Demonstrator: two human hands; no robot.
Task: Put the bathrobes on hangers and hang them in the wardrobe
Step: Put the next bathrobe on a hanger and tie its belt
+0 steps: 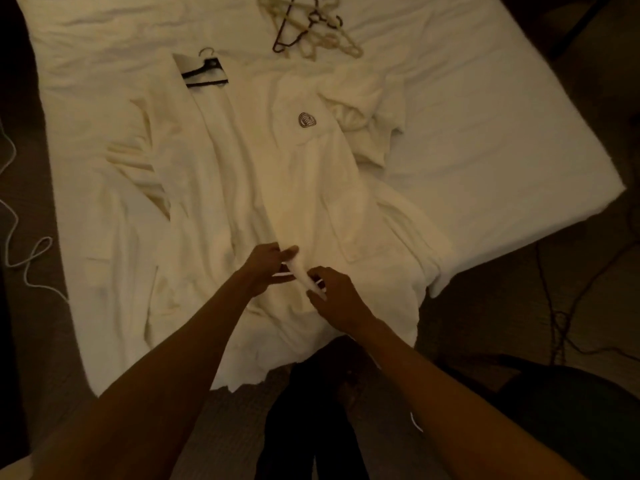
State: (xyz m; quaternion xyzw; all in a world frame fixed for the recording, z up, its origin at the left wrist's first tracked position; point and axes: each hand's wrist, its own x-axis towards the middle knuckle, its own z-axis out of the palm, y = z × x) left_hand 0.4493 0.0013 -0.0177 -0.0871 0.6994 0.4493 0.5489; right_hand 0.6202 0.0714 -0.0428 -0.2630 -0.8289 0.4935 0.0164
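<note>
A white bathrobe [277, 174] lay spread flat in the middle of the frame, on a bed [485, 133] with a white sheet. Its collar pointed to the upper left and its hem hung over the near edge of the bed. A black hanger [202, 72] sat inside the collar, with its hook sticking out above the cloth. A round dark logo [307, 120] was on the chest, and one sleeve lay crumpled just to the right of it.

Just below the middle of the frame, both hands met over the robe's front on a narrow white strip [304, 275]. The strip was probably the robe's belt, but the picture was dim and soft there. The left hand [265, 268] pinched the upper part of the strip between thumb and curled fingers. The right hand [337, 297] gripped the lower end with its fingers bent around it. The two hands were close together, nearly touching.

At the top of the frame a loose pile of hangers [311, 29], pale ones and a dark one, lay on the sheet, apart from the robe. A white cable [20, 251] curled on the floor at the left edge, and dark cables [561, 306] ran over the floor at the right. The person's dark trousers [311, 427] showed at the bottom.
</note>
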